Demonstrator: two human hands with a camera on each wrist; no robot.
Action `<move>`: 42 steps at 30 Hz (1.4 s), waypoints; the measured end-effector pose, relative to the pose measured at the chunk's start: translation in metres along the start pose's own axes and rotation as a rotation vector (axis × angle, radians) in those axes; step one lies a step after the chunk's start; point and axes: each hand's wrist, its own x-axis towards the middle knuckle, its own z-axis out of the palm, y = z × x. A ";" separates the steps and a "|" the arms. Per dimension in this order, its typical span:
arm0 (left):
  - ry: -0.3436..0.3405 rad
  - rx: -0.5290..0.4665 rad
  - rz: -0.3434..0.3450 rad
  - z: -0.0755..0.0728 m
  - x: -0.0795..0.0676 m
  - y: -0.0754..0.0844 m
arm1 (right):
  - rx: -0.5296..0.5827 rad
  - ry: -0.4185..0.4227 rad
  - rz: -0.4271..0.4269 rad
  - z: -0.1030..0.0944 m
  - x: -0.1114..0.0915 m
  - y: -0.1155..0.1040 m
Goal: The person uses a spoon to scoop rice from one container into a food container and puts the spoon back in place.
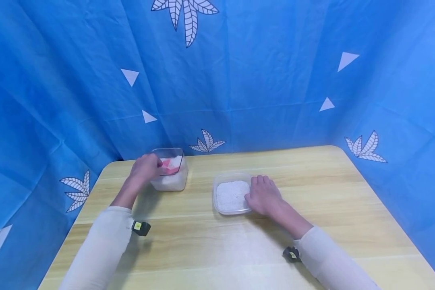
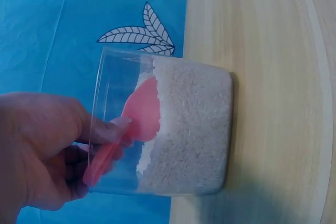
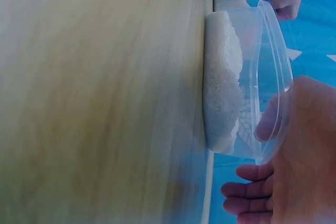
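Observation:
My left hand (image 1: 146,168) pinches the handle of a pink scoop (image 2: 144,111) between thumb and fingers. The scoop's bowl is partly sunk in white rice (image 2: 194,129) inside a tall clear container (image 2: 116,77), standing at the table's back left. Toward the middle of the table is a lower clear plastic tub (image 3: 265,35) holding more rice (image 1: 232,196). My right hand (image 1: 266,197) grips the right side of this tub, with the thumb inside the rim and the other fingers outside.
Both containers stand on a light wood-grain table (image 1: 195,241). Blue curtain (image 1: 261,80) with leaf prints and white triangles hangs behind the table and along its sides. A small black device (image 1: 141,228) is worn on the left sleeve, and another black device (image 1: 291,254) on the right.

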 end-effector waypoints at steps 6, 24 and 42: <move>0.032 -0.034 0.035 0.001 -0.003 -0.006 | -0.008 0.004 -0.006 0.000 0.000 -0.002; 0.150 -0.011 0.151 -0.001 -0.010 -0.021 | -0.020 0.010 -0.006 0.000 -0.002 -0.003; 0.184 -0.085 0.130 -0.001 -0.020 -0.030 | -0.014 -0.001 -0.002 0.002 0.000 0.000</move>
